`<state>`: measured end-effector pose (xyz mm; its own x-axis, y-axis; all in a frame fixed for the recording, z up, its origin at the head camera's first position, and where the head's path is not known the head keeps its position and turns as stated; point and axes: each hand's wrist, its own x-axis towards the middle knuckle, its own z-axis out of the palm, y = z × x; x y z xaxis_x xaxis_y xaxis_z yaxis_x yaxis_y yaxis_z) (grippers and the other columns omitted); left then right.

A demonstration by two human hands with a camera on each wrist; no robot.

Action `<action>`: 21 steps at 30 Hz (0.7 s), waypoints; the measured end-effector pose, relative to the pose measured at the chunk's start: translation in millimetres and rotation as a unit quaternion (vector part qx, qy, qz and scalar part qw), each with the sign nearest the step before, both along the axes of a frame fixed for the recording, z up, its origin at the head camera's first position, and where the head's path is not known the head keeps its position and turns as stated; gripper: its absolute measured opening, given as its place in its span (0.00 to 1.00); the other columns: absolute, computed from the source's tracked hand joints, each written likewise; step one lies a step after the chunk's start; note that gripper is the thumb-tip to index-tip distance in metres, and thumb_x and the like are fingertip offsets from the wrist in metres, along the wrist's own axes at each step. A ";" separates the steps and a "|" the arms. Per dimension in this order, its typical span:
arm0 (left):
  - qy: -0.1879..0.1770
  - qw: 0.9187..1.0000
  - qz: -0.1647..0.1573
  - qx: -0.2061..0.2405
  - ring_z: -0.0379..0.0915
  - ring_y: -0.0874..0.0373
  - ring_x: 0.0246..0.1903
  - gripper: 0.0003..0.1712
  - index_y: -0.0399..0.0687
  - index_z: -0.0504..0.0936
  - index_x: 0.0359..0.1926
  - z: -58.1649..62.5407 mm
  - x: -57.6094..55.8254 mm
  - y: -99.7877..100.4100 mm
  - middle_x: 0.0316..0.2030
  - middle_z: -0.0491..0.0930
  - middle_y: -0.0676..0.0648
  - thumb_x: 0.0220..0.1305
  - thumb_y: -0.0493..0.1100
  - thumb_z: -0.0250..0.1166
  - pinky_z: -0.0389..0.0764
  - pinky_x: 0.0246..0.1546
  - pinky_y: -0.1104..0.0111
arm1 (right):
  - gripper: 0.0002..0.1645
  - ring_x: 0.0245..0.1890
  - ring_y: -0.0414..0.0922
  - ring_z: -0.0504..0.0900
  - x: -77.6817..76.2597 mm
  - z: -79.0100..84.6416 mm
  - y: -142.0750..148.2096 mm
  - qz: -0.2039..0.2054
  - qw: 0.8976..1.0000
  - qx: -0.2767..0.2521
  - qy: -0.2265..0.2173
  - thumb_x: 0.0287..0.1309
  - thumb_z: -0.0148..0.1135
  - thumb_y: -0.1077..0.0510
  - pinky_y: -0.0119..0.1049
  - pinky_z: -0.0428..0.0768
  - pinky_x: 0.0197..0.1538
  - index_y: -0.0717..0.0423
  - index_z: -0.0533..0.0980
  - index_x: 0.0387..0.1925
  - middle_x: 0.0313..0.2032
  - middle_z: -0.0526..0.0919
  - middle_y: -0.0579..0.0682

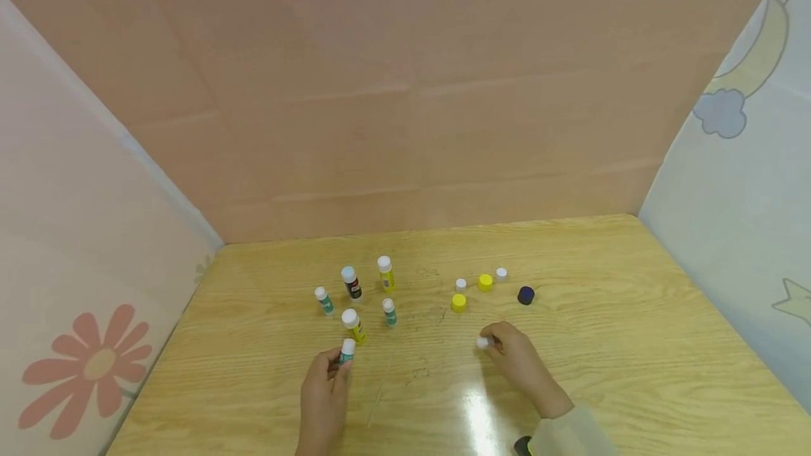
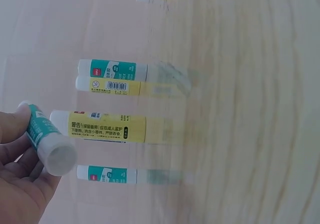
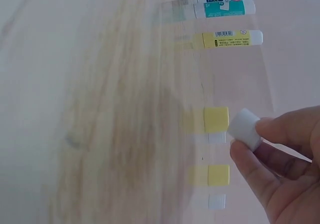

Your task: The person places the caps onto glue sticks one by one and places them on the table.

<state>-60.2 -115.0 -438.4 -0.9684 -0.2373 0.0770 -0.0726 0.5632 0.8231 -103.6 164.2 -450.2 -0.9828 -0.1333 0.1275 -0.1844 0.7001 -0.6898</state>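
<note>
My left hand (image 1: 324, 389) grips a teal-labelled glue stick (image 2: 45, 134) above the table's front left, its whitish end away from the palm. My right hand (image 1: 516, 361) pinches a small white cap (image 3: 245, 128) between thumb and fingers, off to the right. Beyond the left hand stand two teal glue sticks (image 1: 389, 314), two yellow glue sticks (image 1: 357, 329) and a dark-labelled glue stick (image 1: 352, 284), all upright with white tops. Past the right hand sit two yellow caps (image 1: 459, 303), two white caps (image 1: 501, 274) and a dark blue cap (image 1: 526, 295).
The wooden table (image 1: 608, 329) reaches a brown covered wall (image 1: 405, 125) at the back. Patterned white panels (image 1: 754, 181) flank both sides. A thin pale line (image 1: 380, 394) runs along the tabletop between the hands. Part of a dark object (image 1: 522, 445) shows beside the right sleeve.
</note>
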 end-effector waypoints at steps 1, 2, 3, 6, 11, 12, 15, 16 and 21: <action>-0.002 1.000 -0.001 0.001 0.73 0.52 0.41 0.13 0.30 0.72 0.46 0.2 -0.1 0.5 0.41 0.76 0.41 0.61 0.33 0.58 0.77 0.42 0.64 | 0.10 0.36 0.47 0.78 -0.1 0.3 -0.5 -0.001 1.000 -0.003 -0.002 0.47 0.59 0.76 0.34 0.79 0.39 0.66 0.77 0.34 0.33 0.77 0.52; -0.002 1.000 -0.001 0.000 0.74 0.53 0.40 0.13 0.30 0.72 0.46 0.4 -0.1 1.0 0.40 0.77 0.42 0.61 0.33 0.58 0.78 0.41 0.65 | 0.10 0.36 0.47 0.78 -0.1 0.5 -0.9 -0.001 1.000 -0.006 -0.005 0.47 0.58 0.76 0.34 0.79 0.39 0.66 0.76 0.34 0.33 0.77 0.52; -0.002 1.000 -0.002 0.001 0.74 0.53 0.39 0.13 0.30 0.73 0.45 0.4 -0.2 1.5 0.40 0.77 0.42 0.60 0.33 0.59 0.78 0.40 0.66 | 0.10 0.37 0.47 0.78 -0.1 0.8 -1.3 -0.001 1.000 -0.010 -0.008 0.48 0.58 0.76 0.34 0.79 0.39 0.66 0.76 0.34 0.33 0.77 0.52; 0.005 1.000 -0.006 0.001 0.75 0.54 0.38 0.12 0.31 0.73 0.44 0.4 0.4 3.5 0.38 0.78 0.43 0.59 0.33 0.60 0.78 0.38 0.70 | 0.10 0.37 0.47 0.78 0.8 1.6 -2.2 0.002 1.000 -0.020 -0.013 0.48 0.58 0.76 0.34 0.80 0.40 0.66 0.76 0.34 0.34 0.77 0.52; 0.024 1.000 -0.017 -0.004 0.76 0.54 0.36 0.13 0.30 0.74 0.42 -0.6 2.7 6.7 0.37 0.79 0.42 0.57 0.33 0.62 0.78 0.36 0.71 | 0.10 0.37 0.45 0.77 3.8 3.7 -4.4 0.004 0.999 -0.028 -0.014 0.48 0.58 0.76 0.32 0.79 0.40 0.65 0.76 0.34 0.33 0.77 0.50; 0.027 0.999 -0.019 -0.006 0.76 0.54 0.36 0.13 0.30 0.74 0.42 -0.9 3.0 7.3 0.37 0.79 0.42 0.57 0.33 0.62 0.79 0.36 0.71 | 0.10 0.36 0.45 0.77 4.3 4.2 -4.9 0.004 0.999 -0.030 -0.013 0.48 0.58 0.76 0.32 0.79 0.40 0.64 0.76 0.33 0.33 0.77 0.50; 0.027 0.999 -0.017 -0.007 0.77 0.54 0.36 0.12 0.31 0.74 0.41 -2.0 2.8 9.1 0.36 0.80 0.42 0.56 0.33 0.63 0.79 0.36 0.71 | 0.10 0.36 0.45 0.77 4.8 4.9 -6.7 0.003 0.999 -0.035 -0.007 0.48 0.58 0.76 0.32 0.79 0.40 0.64 0.76 0.33 0.33 0.77 0.50; 0.027 0.999 -0.017 -0.007 0.77 0.54 0.36 0.12 0.31 0.74 0.40 -2.2 2.5 9.7 0.36 0.80 0.42 0.56 0.33 0.63 0.79 0.36 0.72 | 0.10 0.36 0.46 0.77 5.0 4.8 -7.1 0.003 0.999 -0.036 -0.004 0.47 0.58 0.76 0.32 0.79 0.40 0.64 0.75 0.33 0.33 0.77 0.50; 0.026 0.999 -0.026 -0.006 0.77 0.53 0.36 0.11 0.32 0.74 0.39 -2.2 2.0 13.0 0.36 0.80 0.43 0.55 0.33 0.63 0.79 0.36 0.72 | 0.10 0.38 0.49 0.79 4.8 3.0 -8.7 0.000 0.999 -0.043 0.003 0.48 0.58 0.76 0.33 0.80 0.40 0.65 0.75 0.34 0.35 0.78 0.53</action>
<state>-58.2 -102.0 -440.6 -0.9740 -0.1862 0.1290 -0.0014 0.5744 0.8186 -98.8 155.5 -447.2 -0.9821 -0.1207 0.1447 -0.1884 0.6383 -0.7464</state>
